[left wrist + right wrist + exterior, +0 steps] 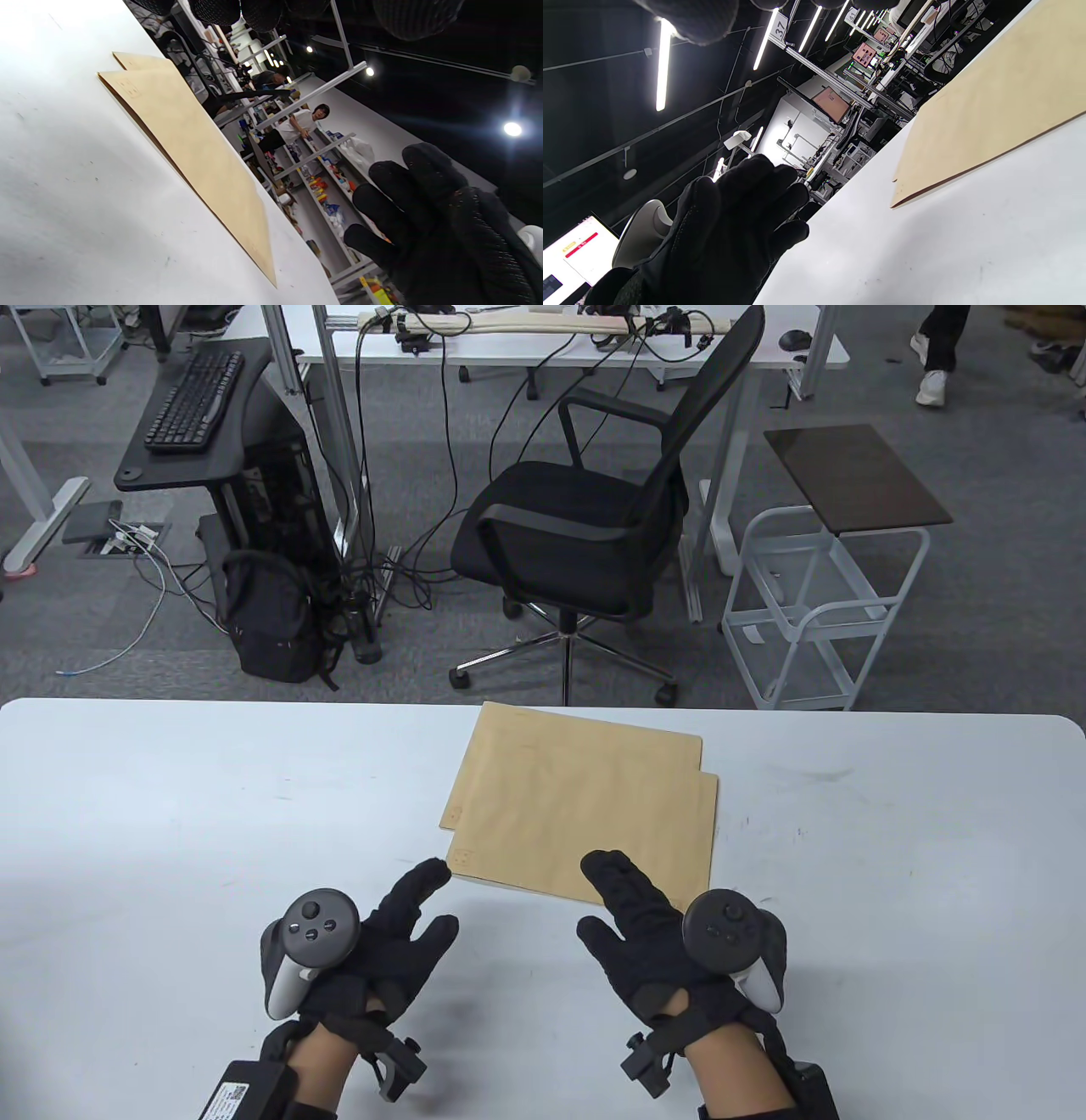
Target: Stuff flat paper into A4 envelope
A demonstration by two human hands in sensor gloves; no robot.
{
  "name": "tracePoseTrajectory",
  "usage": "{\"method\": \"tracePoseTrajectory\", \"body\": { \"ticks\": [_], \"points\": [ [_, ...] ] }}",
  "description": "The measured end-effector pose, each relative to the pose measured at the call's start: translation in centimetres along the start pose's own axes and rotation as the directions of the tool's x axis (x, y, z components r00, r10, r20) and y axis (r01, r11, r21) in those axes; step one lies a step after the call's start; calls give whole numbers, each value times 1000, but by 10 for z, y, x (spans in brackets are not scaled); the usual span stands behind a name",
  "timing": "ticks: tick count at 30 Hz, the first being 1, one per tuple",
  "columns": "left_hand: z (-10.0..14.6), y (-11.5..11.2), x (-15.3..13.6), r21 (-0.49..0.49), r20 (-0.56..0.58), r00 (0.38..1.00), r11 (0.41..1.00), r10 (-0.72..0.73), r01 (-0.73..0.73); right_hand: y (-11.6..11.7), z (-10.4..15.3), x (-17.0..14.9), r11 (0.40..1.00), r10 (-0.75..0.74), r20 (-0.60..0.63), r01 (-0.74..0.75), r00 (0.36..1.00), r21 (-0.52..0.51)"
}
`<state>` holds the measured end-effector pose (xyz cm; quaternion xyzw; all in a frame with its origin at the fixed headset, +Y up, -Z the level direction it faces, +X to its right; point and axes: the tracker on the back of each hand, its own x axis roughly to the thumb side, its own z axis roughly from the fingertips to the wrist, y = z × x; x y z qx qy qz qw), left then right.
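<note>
Two brown A4 envelopes are lying stacked and slightly offset on a white table (170, 814), the upper envelope (585, 836) sitting nearer the person and the lower envelope (585, 738) peeking out along the far edge. The stack is resting flat near the table's middle, a little toward the far side. The left hand (373, 950) is hovering just at the upper envelope's near left corner, fingers extended and loosely spread, holding nothing. The right hand (670, 942) is reaching over the near edge of the same envelope, fingers stretched forward and slightly apart, also holding nothing; whether its fingertips are touching the paper cannot be told. Beyond the table, a black office chair (585, 534) and a white rolling cart (823, 585) are standing on grey carpet.
</note>
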<state>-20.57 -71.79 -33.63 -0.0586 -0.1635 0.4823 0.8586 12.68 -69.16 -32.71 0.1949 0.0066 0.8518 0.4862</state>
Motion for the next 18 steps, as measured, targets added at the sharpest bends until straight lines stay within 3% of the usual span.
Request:
{"method": "tracePoseTrajectory", "body": {
  "ticks": [18],
  "points": [
    [0,-6,8,-8,43,999,999,33,-32,3,1,-14,996,-80,-10,81,997,27]
  ]
}}
